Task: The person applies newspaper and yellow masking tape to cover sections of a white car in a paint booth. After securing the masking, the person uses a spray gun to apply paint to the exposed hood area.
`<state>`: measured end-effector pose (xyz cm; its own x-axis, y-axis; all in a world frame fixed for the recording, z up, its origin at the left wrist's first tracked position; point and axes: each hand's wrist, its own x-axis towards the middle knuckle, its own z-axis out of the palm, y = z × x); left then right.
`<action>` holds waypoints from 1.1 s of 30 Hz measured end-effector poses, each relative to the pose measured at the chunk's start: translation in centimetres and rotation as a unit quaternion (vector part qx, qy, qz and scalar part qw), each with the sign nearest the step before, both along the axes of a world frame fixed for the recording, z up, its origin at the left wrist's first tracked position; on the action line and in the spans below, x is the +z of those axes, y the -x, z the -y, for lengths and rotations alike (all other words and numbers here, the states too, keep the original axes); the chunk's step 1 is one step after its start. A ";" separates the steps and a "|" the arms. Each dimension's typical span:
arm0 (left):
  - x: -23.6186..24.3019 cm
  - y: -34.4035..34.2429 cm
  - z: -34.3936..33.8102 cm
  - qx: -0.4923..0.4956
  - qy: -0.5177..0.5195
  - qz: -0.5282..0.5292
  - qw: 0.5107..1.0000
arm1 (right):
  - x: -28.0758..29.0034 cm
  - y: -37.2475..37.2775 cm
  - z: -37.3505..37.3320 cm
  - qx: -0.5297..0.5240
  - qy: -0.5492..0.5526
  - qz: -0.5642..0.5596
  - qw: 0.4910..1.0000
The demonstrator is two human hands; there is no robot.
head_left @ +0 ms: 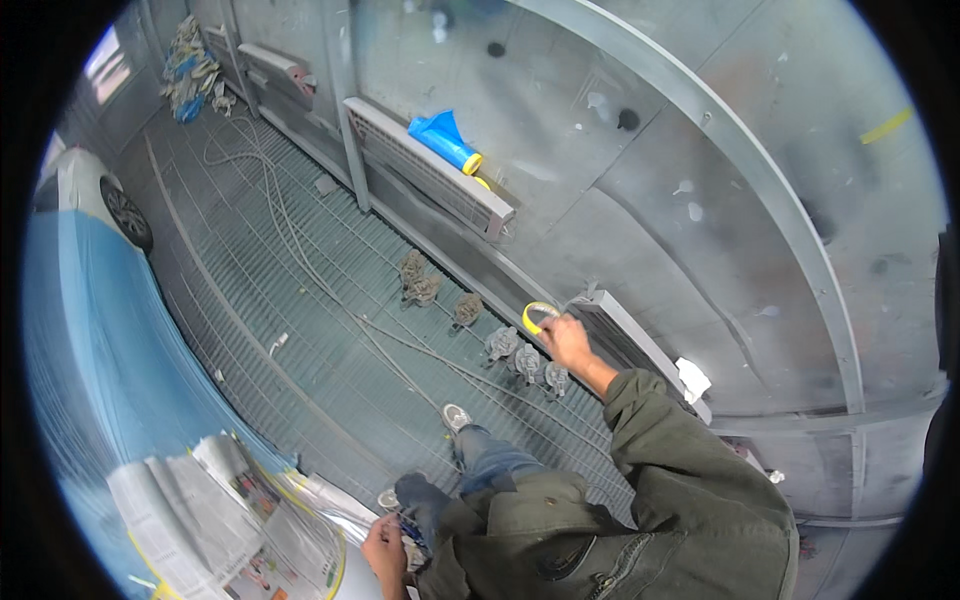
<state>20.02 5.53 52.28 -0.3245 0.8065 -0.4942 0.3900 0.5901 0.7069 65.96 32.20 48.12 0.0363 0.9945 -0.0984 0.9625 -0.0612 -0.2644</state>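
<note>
A roll of yellow masking tape [533,318] is in my right hand [567,343], gripped at its edge, with the arm stretched out toward the wall. The hand is beside the end of a long grey wall-mounted unit [640,345]. Low and close to my body is my left hand [385,553], its fingers curled together; whatever they may hold is hidden. It is just right of newspaper sheets [185,520] edged with yellow tape, which cover part of a car. Blue sheeting [130,340] drapes more of that car.
Grey hoses [300,255] run across the grated floor [320,370]. Several dusty lumpy objects [502,343] stand along the wall's foot. A blue film roll [445,143] with yellow tape rests on another wall unit [430,170]. Crumpled sheeting [192,75] is heaped in the far corner.
</note>
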 end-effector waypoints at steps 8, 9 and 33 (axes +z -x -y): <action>3.4 -5.7 -2.3 -0.001 -0.001 -0.018 1.000 | -1.2 -0.7 -21.9 0.014 -0.126 -0.044 0.991; 3.5 -5.9 -2.4 0.003 0.007 -0.030 1.000 | -1.6 -0.6 -24.3 -0.007 -0.156 -0.050 0.987; -3.5 -12.4 14.3 -0.025 0.173 0.071 0.982 | -16.9 -11.7 47.3 0.028 0.477 -0.201 0.855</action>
